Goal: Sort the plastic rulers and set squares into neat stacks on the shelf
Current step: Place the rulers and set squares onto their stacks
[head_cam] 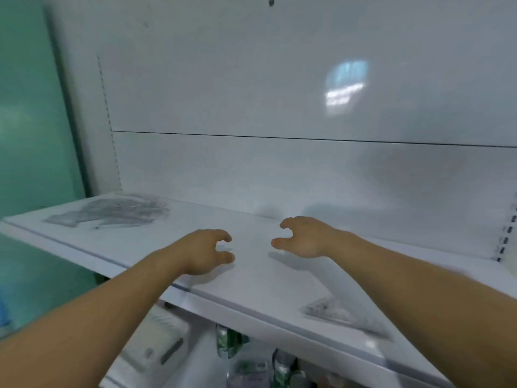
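Note:
A loose heap of clear plastic rulers and set squares (pixel 112 212) lies at the far left of the white shelf (pixel 251 278). A separate clear set square stack (pixel 340 315) lies near the shelf's front edge on the right, beside my right forearm. My left hand (pixel 204 252) and my right hand (pixel 303 236) hover over the middle of the shelf, facing each other with fingers loosely curled. Neither hand holds anything. The frame is blurred by motion.
The white back panel (pixel 279 163) rises behind the shelf, with slotted uprights at both sides. A green wall (pixel 30 121) stands to the left. Below the front edge a lower shelf holds packaged goods (pixel 232 343) and a white box (pixel 159 340).

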The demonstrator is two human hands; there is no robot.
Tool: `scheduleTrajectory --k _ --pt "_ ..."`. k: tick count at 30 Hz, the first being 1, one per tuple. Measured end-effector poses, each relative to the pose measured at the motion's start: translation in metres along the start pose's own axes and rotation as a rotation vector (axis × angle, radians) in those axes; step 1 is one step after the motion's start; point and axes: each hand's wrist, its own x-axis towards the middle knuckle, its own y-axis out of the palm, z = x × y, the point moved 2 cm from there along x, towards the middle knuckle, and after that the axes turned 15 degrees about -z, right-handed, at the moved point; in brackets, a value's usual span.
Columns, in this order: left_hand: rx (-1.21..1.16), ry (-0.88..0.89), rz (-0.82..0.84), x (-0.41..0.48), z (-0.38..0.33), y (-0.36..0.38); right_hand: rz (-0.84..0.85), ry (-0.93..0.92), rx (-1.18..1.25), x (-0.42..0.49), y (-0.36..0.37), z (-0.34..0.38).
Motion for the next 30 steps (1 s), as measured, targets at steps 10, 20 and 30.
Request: scheduleTrajectory --k 10,20,30 --pt "0.036 -0.196 -0.115 -0.032 0.217 -0.085 0.071 -0.218 0.129 0.093 0.079 0.225" --pt "0.033 -0.287 -0.184 0.008 0.349 -0.097 0.033 -0.332 0.078 0.204 0.144 0.326" --pt "0.068 -0.235 -0.211 0.124 0.44 -0.086 0.092 -0.18 -0.073 0.324 0.202 0.348"
